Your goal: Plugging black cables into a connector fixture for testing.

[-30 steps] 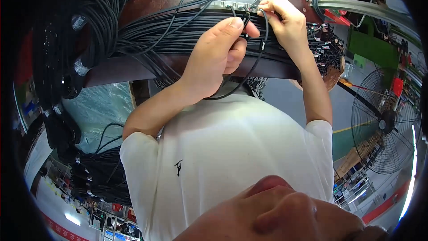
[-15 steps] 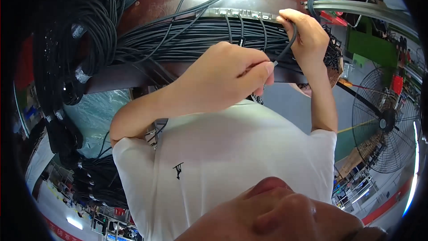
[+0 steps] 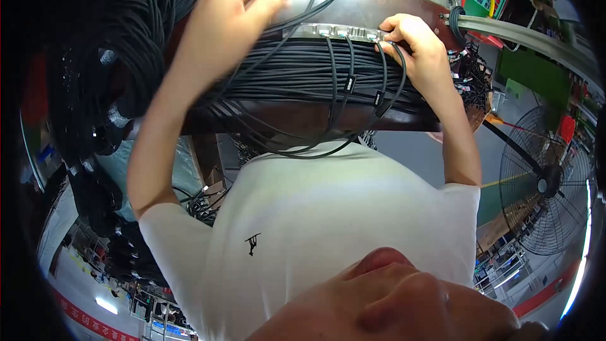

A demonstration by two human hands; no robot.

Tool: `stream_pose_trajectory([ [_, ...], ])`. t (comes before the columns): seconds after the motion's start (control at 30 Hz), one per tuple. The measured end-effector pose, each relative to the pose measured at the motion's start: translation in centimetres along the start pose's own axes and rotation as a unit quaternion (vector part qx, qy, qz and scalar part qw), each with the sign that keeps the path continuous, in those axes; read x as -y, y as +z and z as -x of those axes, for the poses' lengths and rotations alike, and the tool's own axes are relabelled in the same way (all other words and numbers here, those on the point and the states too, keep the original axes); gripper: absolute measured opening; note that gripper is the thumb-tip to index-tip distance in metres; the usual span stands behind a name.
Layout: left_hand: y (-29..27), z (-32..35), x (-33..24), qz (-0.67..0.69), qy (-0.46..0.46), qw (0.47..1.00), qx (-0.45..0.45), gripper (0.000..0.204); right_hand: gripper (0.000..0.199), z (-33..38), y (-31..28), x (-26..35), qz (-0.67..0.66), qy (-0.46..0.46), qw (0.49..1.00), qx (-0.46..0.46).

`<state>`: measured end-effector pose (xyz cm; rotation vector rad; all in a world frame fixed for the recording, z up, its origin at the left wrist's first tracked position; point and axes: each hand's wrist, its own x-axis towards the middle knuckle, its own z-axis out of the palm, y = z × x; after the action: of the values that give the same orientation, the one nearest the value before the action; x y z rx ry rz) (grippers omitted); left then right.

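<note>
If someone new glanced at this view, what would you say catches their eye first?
Most striking is the thick bundle of black cables lying across the upper middle, below a metal panel with a row of sockets. The right hand pinches a cable at those sockets, while the left hand, blurred, is at the top of the picture above the bundle. A large floor fan stands at the right edge.

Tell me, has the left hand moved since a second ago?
Yes. The left hand has moved up and leftward, off the black cable bundle, onto the metal panel above the connector row.
</note>
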<state>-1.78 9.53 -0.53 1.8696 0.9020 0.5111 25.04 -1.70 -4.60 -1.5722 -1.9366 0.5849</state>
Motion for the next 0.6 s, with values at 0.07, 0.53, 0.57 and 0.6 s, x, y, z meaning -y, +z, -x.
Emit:
stream_pose_trajectory([
  [0.07, -0.7, -2.2, -1.9, -0.091, 0.064, 0.991, -0.079, 0.020, 0.018, -0.4, -1.8, -0.7, -0.055, 0.009, 0.994, 0.089],
  [0.53, 4.7, -7.1, -0.5, 0.572, -0.085, 0.815, 0.041, 0.025, 0.032, -19.2, 1.9, -15.8, 0.207, 0.028, 0.960, -0.184],
  [0.57, 4.2, -6.0, -1.0, 0.550, -0.145, 0.821, 0.041, 0.032, 0.032, -17.8, 0.6, -13.0, 0.275, -0.034, 0.948, -0.156],
  [0.6, 4.1, -5.1, -1.6, 0.527, -0.202, 0.824, 0.043, 0.039, 0.031, -16.4, -1.1, -10.2, 0.344, -0.095, 0.925, -0.129],
])
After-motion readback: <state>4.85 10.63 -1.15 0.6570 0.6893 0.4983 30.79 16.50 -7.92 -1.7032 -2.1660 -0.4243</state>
